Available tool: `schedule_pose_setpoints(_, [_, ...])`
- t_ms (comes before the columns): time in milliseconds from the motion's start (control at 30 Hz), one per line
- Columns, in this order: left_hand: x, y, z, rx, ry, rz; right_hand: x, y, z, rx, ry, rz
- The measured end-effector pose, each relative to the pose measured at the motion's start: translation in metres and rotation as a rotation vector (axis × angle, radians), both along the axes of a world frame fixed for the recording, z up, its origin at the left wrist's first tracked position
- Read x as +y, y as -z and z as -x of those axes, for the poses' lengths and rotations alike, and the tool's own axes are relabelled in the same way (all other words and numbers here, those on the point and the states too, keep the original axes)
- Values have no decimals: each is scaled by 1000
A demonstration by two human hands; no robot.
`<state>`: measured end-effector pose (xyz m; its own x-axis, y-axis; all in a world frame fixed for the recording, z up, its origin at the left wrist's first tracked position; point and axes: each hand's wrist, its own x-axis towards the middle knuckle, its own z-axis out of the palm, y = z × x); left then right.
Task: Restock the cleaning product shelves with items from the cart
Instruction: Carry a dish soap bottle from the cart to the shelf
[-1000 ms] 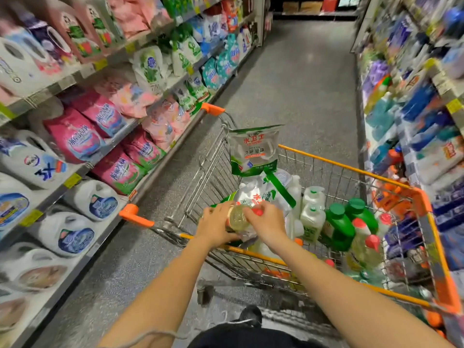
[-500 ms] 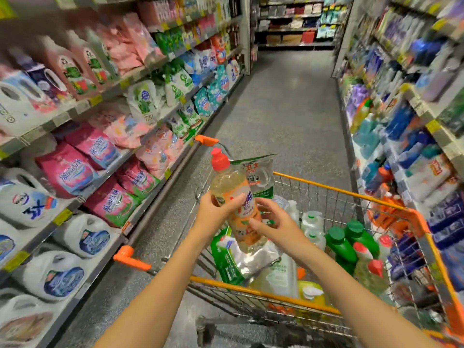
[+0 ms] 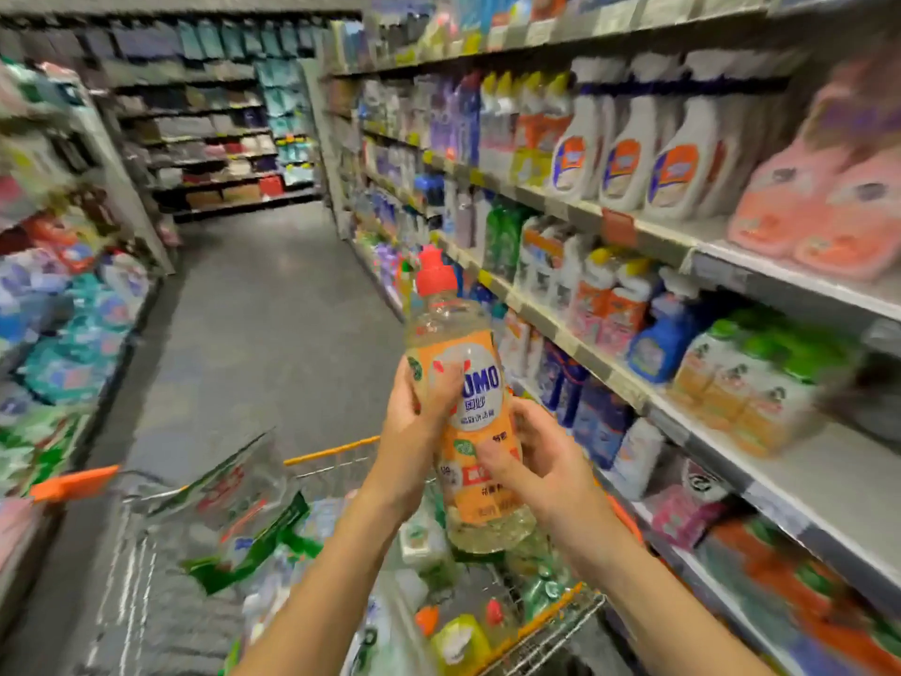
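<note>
Two hands: left hand point(image 3: 414, 422) grips the bottle point(image 3: 470, 383) at mid-label; right hand point(image 3: 536, 461) grips it lower down.
Bottle: held above the cart's point(image 3: 331, 451) right edge, clear of the shelves point(image 3: 829, 470).
Axis: upright, red cap up, top leaning slightly left.
Progress: one bottle lifted out, not yet shelved; many items remain in the cart.

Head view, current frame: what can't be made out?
- bottle label: partly covered by left hand and right hand, head view.
- cart contents: motion-blurred, cut off by bottom edge, head view.
- price tags on right shelves: blurred, unreadable, head view.
</note>
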<state>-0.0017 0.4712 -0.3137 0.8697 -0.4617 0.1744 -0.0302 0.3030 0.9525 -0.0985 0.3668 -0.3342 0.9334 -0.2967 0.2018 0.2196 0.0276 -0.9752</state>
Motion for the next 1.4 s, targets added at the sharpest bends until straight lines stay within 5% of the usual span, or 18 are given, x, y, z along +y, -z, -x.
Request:
schedule_pose_setpoints(400, [-207,-25,179,-68,641,136,-121,-31,215,-13,695,-19])
schedule_pose_setpoints(833, [-349,-51,304,-433,1053,159,-219,-51,341,-185,1163,133])
schedule_pose_setpoints(1100, [-430,-77,337,-823,967,107,-289,-70,378,-159,1328,336])
schedule_pose_setpoints(1400, [-484,-66,345,-797,995,153,-338,-66,383,-101,1365,346])
